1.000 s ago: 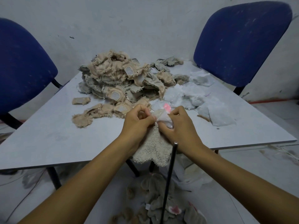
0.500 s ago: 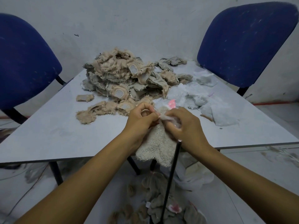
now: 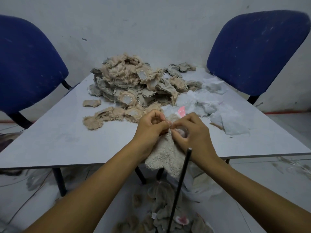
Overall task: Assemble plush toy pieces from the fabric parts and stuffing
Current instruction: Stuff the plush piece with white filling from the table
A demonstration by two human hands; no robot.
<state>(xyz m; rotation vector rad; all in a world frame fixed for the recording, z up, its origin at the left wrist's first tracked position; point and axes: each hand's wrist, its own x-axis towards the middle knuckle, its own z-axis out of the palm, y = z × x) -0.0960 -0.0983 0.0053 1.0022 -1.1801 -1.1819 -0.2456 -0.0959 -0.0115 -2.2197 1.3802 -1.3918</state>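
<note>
- Head view takes in a grey table (image 3: 50, 145) bearing a tan fabric pile (image 3: 134, 86) and white stuffing (image 3: 217, 106), with a dark rod (image 3: 180, 182) standing up just beyond its near edge.
- Over that near edge hangs the fuzzy plush piece (image 3: 165, 157), its top between both hands.
- Left hand (image 3: 151, 128) pinches the top edge with curled fingers; it should probably hold the opening steady.
- Right hand (image 3: 193, 132), fingers curled, pinches the same edge and seems to tuck in white filling; small pushes would suit.

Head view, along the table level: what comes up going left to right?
Left blue chair → pile of tan fabric pieces → white stuffing → right blue chair.
</note>
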